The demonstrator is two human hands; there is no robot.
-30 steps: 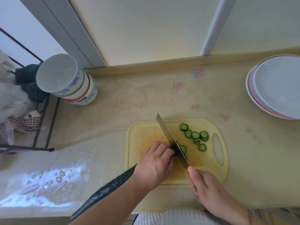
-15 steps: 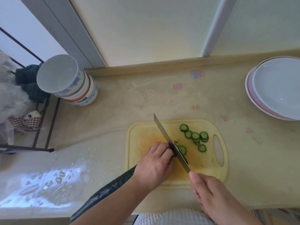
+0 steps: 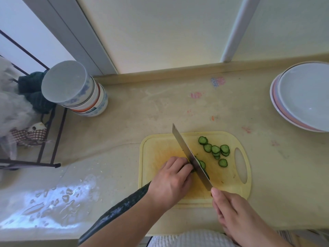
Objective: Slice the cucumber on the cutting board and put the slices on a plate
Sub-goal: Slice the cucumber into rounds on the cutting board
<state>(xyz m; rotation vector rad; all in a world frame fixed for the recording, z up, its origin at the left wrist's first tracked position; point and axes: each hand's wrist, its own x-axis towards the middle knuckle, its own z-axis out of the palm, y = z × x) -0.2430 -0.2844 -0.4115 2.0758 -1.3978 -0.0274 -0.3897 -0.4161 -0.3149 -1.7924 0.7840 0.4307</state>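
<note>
Head view is showing the scene from the body edge outward, so starting nearest: the right hand (image 3: 236, 213) is closing around the knife handle, which it is hiding almost wholly, and is pointing the knife (image 3: 191, 157) up and to the left across the cutting board (image 3: 160, 148). Just left of it, the left hand (image 3: 171, 182) is curling down over the cucumber (image 3: 114, 213), pinning it to the board with knuckles bent toward the blade. The cucumber's long axis is running from the lower left, where its dark uncut length is hanging off the board's near edge and over the counter (image 3: 142, 111), up and rightward to its cut end under the fingers. The blade is sitting right against that cut end and crossing the axis, with the left fingertips just beside the steel on one side and a fresh slice leaning on the other. So the next cut is turning on the left hand creeping back along that axis, down and to the left, while the knife is following. Beyond the blade, the slices (image 3: 216, 149) are lying in a loose cluster near the board's handle hole. Farther still, at the far right, the plate (image 3: 302, 97) is waiting well apart from the board, holding no slices as yet. The right hand is the nearer one to it.
</note>
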